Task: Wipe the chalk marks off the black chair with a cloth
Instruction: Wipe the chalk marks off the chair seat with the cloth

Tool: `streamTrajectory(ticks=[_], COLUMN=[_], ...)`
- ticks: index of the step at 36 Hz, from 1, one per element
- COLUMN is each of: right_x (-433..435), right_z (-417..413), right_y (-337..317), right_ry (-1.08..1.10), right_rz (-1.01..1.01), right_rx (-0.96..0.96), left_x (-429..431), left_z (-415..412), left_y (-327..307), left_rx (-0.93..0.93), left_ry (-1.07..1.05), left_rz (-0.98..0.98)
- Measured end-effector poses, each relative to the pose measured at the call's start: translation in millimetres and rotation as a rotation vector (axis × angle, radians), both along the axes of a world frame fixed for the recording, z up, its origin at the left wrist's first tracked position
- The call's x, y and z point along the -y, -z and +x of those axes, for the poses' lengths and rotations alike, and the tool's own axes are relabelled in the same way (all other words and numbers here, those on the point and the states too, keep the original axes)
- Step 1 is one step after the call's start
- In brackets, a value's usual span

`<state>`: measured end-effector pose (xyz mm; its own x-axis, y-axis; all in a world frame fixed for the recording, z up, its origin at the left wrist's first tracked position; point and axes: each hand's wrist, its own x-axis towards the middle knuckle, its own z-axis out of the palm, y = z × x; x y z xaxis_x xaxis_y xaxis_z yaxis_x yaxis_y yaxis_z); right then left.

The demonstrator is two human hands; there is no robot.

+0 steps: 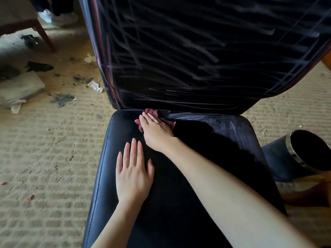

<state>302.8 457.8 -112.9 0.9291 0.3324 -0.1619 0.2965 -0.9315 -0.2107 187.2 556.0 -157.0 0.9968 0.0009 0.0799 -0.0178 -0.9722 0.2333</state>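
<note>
The black chair (125, 221) fills the middle of the view, its seat towards me and its backrest rising at the top. White chalk marks (170, 56) streak the whole backrest, and more cover the far right part of the seat. My right hand (156, 130) presses flat on a dark red cloth (152, 112) at the back of the seat, near the crease under the backrest. The cloth is mostly hidden under the hand. My left hand (133, 173) lies flat on the seat's left side, fingers apart, holding nothing.
A dark bin (279, 158) with a metal rim lies tipped on the carpet to the right of the seat. Left of the chair lie paper scraps (95, 86), dark dirt patches (61, 99) and a flat grey box (19, 86). A wooden chair leg (44, 35) stands far left.
</note>
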Motion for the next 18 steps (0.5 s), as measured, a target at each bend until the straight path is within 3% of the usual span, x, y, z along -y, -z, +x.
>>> streamTrajectory(ticks=[7, 13, 18], right_x=[83.2, 119.3, 76.0], right_z=[-15.1, -34.2, -12.9], right_y=[0.5, 7.6, 7.0], right_ry=[0.221, 0.342, 0.420], right_rz=[-0.019, -0.107, 0.137], right_rx=[-0.040, 0.153, 0.255], left_x=[-0.3, 0.0, 1.1], left_z=[4.4, 6.6, 6.1], left_y=[-2.0, -1.9, -2.3], left_rx=[-0.004, 0.011, 0.017], left_ry=[0.024, 0.029, 0.023], left_rz=[-0.001, -0.010, -0.010])
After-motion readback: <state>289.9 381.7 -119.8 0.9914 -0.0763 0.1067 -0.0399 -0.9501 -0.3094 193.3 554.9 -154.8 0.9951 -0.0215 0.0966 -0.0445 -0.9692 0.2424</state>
